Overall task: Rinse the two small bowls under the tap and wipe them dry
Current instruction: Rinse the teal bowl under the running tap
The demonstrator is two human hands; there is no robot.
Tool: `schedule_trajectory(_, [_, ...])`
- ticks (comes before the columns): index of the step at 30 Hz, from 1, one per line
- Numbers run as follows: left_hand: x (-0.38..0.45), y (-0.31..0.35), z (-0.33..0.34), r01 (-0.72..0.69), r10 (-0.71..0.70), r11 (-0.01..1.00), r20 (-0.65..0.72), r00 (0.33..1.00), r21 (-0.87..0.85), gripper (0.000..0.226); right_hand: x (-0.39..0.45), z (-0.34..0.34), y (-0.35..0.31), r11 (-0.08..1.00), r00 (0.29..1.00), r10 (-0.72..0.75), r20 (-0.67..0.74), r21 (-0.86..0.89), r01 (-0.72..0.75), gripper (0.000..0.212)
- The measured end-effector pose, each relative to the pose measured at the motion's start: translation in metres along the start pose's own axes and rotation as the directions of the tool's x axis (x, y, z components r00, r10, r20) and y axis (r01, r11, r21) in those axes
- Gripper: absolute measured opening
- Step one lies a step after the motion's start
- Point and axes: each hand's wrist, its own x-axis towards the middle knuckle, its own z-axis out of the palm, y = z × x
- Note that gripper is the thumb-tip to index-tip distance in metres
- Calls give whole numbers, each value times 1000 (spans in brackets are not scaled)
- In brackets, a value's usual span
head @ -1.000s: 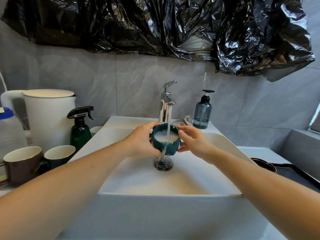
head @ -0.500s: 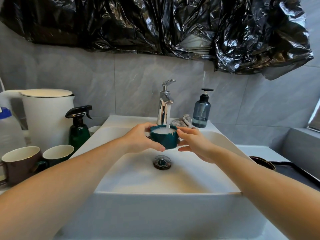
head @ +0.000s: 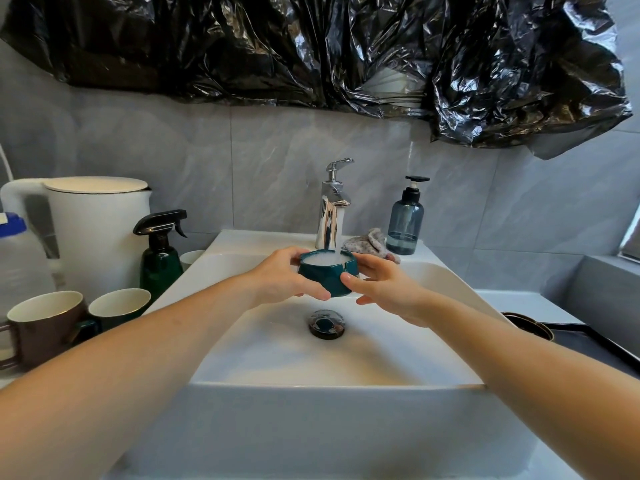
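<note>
A small dark teal bowl (head: pixel 325 277) is held upright over the white sink (head: pixel 332 358), directly under the running chrome tap (head: pixel 332 209). Foamy white water fills it to the rim. My left hand (head: pixel 284 277) grips the bowl's left side, thumb along the rim and fingers curled beneath. My right hand (head: pixel 381 285) holds the right side, fingertips on the wall. A crumpled patterned cloth (head: pixel 367 240) lies on the sink's back ledge beside the tap. A dark round dish (head: pixel 528 325) on a black tray at the right may be the second bowl.
A blue soap dispenser (head: pixel 405 223) stands right of the tap. On the left counter are a white kettle (head: pixel 90 230), a green spray bottle (head: pixel 161 254), a brown mug (head: pixel 45 323) and a green cup (head: pixel 119 306). The drain plug (head: pixel 327 323) sits below the bowl. Black plastic hangs overhead.
One second ago the bowl was tipped, spilling water towards the drain. It has since been levelled and raised closer to the spout, and it has filled with foamy water.
</note>
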Motion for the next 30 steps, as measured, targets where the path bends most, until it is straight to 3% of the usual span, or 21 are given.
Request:
schedule_trajectory(7, [-2, 1, -1, -30, 30, 999, -7, 1000, -27, 83, 2, 1, 3, 996, 999, 30, 21, 84, -31, 68])
schedule_trajectory(13, [1, -1, -1, -51, 50, 999, -81, 995, -8, 106, 12, -2, -4, 956, 991, 119, 57, 264, -130, 55])
schedule_trajectory(18, [1, -3, -4, -67, 68, 998, -117, 991, 6, 99, 28, -5, -19, 936, 975, 207, 81, 274, -222, 47])
schedule_trajectory(30, [4, -8, -3, -113, 118, 992, -98, 988, 52, 103, 22, 5, -7, 948, 991, 129, -41, 298, -111, 44])
